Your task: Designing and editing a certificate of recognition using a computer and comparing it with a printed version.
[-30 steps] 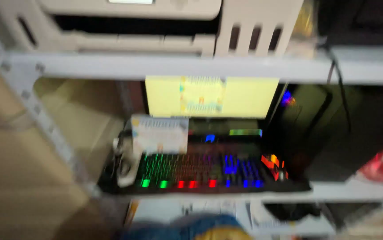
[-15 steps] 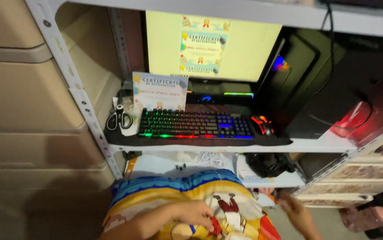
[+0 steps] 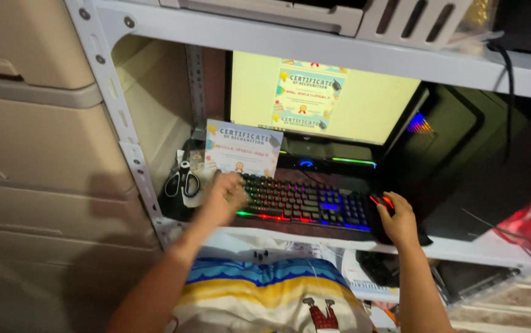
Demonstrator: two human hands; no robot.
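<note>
The left hand is motion-blurred over the keyboard's left end; the right hand hides the mouse (only red glow shows).

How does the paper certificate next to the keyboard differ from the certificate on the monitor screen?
The paper certificate is a small printed sheet that stands by the left end of the keyboard, near the left hand; the certificate on the monitor is a glowing picture on a screen. The paper has a white ground, the screen one a pale yellow ground. Both have a similar colourful layout.
</note>
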